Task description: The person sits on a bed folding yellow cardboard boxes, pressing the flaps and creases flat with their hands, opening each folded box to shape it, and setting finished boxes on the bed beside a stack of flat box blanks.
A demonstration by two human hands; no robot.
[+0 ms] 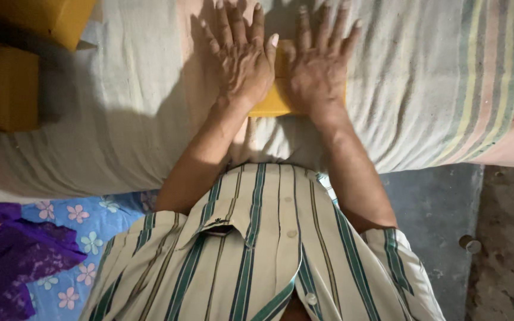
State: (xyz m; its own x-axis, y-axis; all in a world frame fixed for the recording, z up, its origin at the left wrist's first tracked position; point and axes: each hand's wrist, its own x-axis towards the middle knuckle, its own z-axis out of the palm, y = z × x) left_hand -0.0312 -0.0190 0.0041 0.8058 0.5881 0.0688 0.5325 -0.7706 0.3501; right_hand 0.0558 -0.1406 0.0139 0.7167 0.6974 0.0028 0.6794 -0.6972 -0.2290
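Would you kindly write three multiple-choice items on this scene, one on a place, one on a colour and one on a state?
1. Where does the yellow folded cloth lie?
A. on the striped padded surface
B. on the floor
C. on the purple cloth

2. What colour is the flowered sheet at lower left?
A. red
B. blue
C. green

3. How are the left hand and right hand placed?
A. clenched in fists
B. raised in the air
C. flat, fingers spread, pressing on the cloth

Answers: 1 A, the cloth rests on the striped surface under the palms; 2 B, it is blue with pale flowers; 3 C, both palms lie flat on the cloth.
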